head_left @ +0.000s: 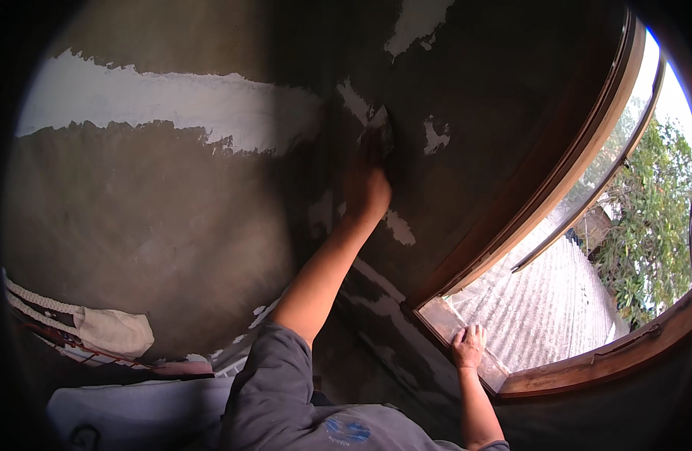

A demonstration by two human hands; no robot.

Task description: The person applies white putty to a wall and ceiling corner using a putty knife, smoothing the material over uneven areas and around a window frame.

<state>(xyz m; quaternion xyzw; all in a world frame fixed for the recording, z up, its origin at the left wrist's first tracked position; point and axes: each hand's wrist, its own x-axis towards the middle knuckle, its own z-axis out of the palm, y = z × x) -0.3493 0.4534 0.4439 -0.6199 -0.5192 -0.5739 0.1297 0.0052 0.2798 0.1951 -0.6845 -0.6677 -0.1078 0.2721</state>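
Note:
My left hand (368, 192) reaches up against the shaded wall (286, 218), fingers closed in deep shadow. A thin flat piece (381, 126) with a pointed corner sticks out above the fingers; its kind is too dark to make out. It lies against the wall beside a white patch (353, 104) with ragged edges. My right hand (468, 346) rests on the lower corner of the wooden window frame (504, 379), holding nothing, its fingers stretched across the sill.
A wide white band (173, 101) crosses the grey-brown wall on the left. The window stands on the right, with a corrugated roof (541, 301) and a tree (647, 233) outside. A cream cloth bag (114, 331) with rope handles and a pale padded surface (143, 410) lie lower left.

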